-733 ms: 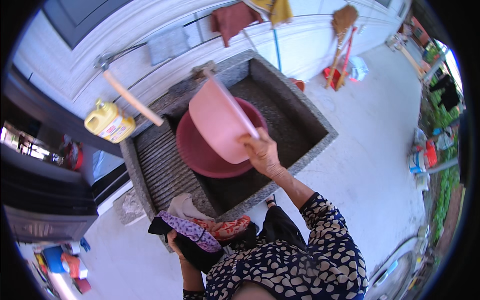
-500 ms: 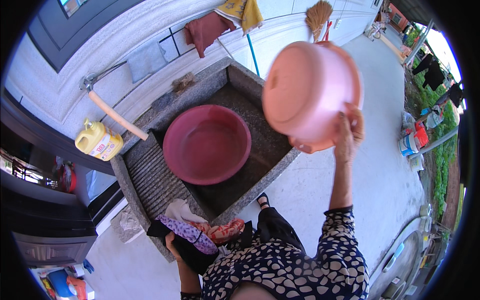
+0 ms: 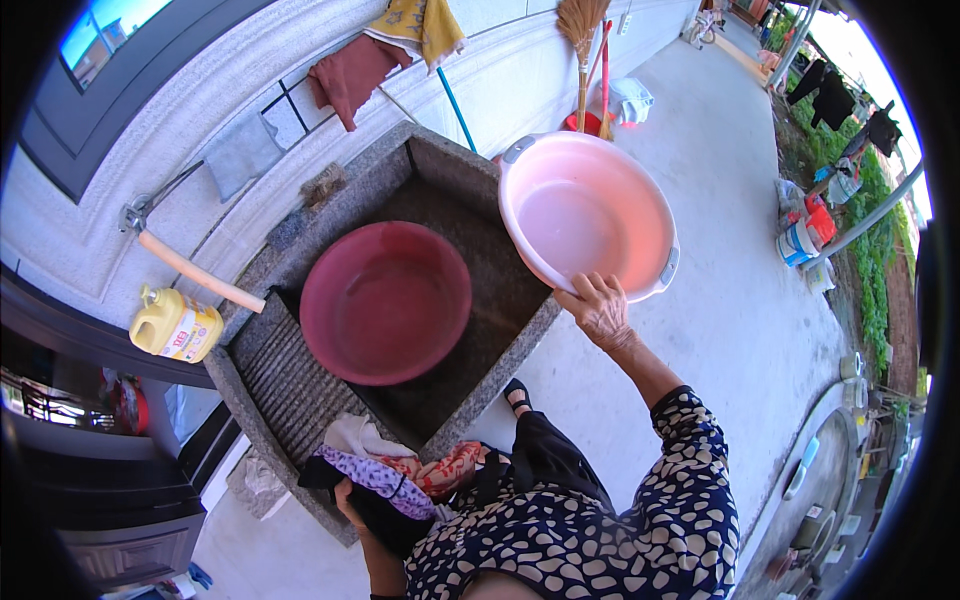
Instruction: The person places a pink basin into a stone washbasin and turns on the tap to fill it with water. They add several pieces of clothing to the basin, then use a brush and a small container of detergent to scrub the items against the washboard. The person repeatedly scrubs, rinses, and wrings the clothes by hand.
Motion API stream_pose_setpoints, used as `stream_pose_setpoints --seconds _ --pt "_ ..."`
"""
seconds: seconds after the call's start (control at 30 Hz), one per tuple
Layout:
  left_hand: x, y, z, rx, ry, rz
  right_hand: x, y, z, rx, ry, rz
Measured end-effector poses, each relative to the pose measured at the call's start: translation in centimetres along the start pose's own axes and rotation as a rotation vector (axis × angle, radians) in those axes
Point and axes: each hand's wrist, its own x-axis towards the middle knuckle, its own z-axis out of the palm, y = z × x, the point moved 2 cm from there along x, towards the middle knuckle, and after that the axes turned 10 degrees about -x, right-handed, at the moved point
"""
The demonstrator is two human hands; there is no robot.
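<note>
Gripping the pale pink basin (image 3: 600, 215) by its rim, my right hand (image 3: 602, 310) holds it, mouth toward my camera, at the right end of the stone sink (image 3: 497, 376). My left hand (image 3: 348, 503), partly hidden, clutches a clothes bundle (image 3: 375, 480) at the sink's near edge. Inside the sink I see a maroon basin (image 3: 385, 300) beside the ribbed washboard (image 3: 275, 372).

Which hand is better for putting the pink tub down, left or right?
Probably the right hand: it holds the pink tub by its rim. The left hand is busy with bundled clothes near the stone sink.
</note>
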Motion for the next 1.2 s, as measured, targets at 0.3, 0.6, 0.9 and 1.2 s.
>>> stream_pose_setpoints --seconds 0.3,0.6,0.9,1.2 --pt "0.7 -0.5 -1.1 -0.058 0.008 -0.028 1.1 -0.5 -1.4 0.099 -0.105 -0.062" --pt "2.6 -1.1 -7.1 -0.161 0.137 0.072 7.4 -19.0 2.2 0.647 -0.309 -0.363" --pt "1.1 -3.1 -8.0 -0.212 0.209 0.347 5.1 -29.3 13.0 0.647 -0.799 -0.547" --pt "-0.9 -3.0 -5.1 -0.26 0.288 0.418 1.9 -22.0 15.3 0.579 -0.664 -0.616"
